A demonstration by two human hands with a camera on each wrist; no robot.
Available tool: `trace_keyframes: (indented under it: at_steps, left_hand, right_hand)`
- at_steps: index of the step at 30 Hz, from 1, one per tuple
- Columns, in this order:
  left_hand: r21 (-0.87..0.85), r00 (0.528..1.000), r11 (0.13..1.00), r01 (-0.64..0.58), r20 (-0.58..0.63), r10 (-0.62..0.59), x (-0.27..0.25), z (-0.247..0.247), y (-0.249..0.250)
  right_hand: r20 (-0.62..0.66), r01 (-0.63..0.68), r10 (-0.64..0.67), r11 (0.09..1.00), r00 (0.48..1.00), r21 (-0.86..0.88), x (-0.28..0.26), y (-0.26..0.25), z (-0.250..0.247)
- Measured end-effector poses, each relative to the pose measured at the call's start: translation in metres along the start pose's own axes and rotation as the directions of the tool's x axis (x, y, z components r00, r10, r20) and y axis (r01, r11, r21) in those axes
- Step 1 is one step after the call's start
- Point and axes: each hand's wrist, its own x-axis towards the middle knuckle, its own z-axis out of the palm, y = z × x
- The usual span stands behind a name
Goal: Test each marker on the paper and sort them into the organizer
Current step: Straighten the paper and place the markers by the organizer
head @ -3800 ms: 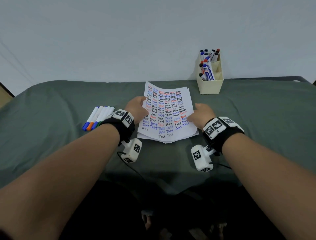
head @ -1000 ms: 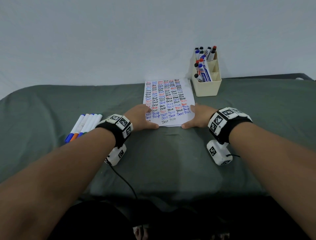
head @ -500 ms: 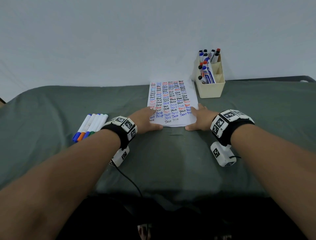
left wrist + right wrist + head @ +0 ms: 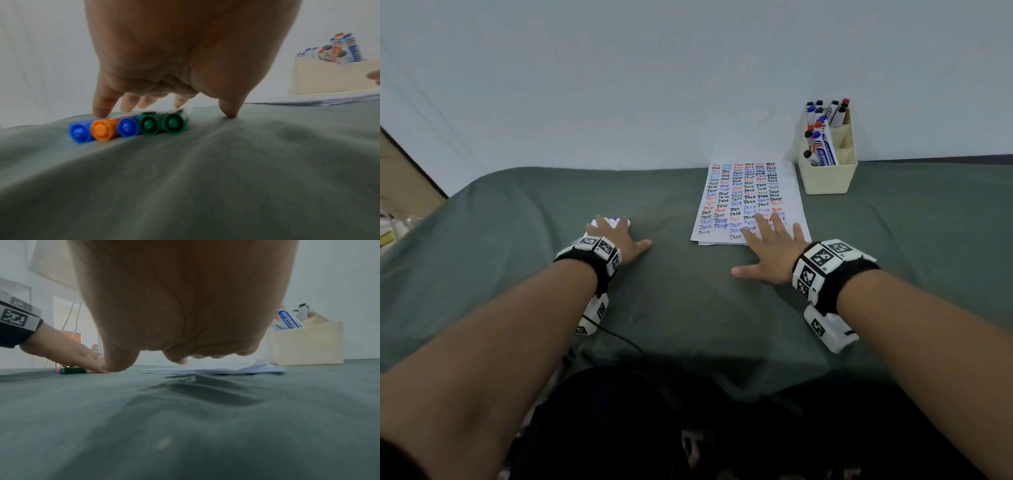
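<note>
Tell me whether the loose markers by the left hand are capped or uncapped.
Capped. The left wrist view shows five markers lying side by side with blue, orange and green caps on, under the left hand fingers.

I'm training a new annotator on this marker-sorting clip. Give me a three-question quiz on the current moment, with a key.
1. True or false: the right hand lies flat with its fingers on the paper.
2. Which cap colours show among the markers under the left hand? A) two blue, one orange, two green B) all red C) three black, two blue
3. Fill in: the organizer stands at the paper's far ____ corner.

Key: 1 true; 2 A; 3 right.
</note>
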Motion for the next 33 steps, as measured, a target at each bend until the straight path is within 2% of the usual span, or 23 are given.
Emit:
trace_keyframes:
  at_steps: [3, 6, 13, 18, 22, 26, 33]
  left_hand:
    - [-0.026, 0.997, 0.998, -0.05, -0.055, 0.048, 0.003, 0.008, -0.016]
    - [-0.038, 0.996, 0.999, 0.005, -0.09, -0.008, 0.007, 0.014, -0.028]
    - [-0.056, 0.995, 0.994, 0.095, 0.021, -0.094, 0.02, 0.021, -0.043]
    - [-0.146, 0.997, 0.987, 0.065, -0.024, -0.069, 0.025, 0.019, -0.048]
    - [-0.174, 0.999, 0.985, -0.016, -0.041, 0.009, 0.026, 0.015, -0.039]
    - [-0.209, 0.997, 0.977, -0.033, -0.072, 0.018, 0.03, 0.011, -0.038]
    - [-0.228, 0.986, 0.962, -0.152, -0.107, 0.131, 0.021, -0.001, -0.029]
  right_hand:
    - [0.05, 0.014, -0.014, 1.0, 0.999, 0.003, -0.002, -0.003, 0.001]
    - [0.098, 0.021, -0.022, 1.0, 0.995, 0.012, -0.002, -0.001, 0.002]
    - [0.097, 0.02, -0.02, 1.0, 0.995, 0.0, 0.0, -0.001, 0.005]
    - [0.074, 0.033, -0.036, 0.999, 0.997, 0.035, 0.0, 0.0, 0.005]
    - [0.041, 0.023, -0.026, 0.997, 0.999, 0.072, -0.003, 0.003, 0.0]
    - [0.029, -0.047, 0.044, 0.99, 0.999, 0.135, -0.013, 0.02, -0.004]
    - [0.023, -0.168, 0.167, 0.963, 0.986, 0.209, -0.033, 0.063, 0.0]
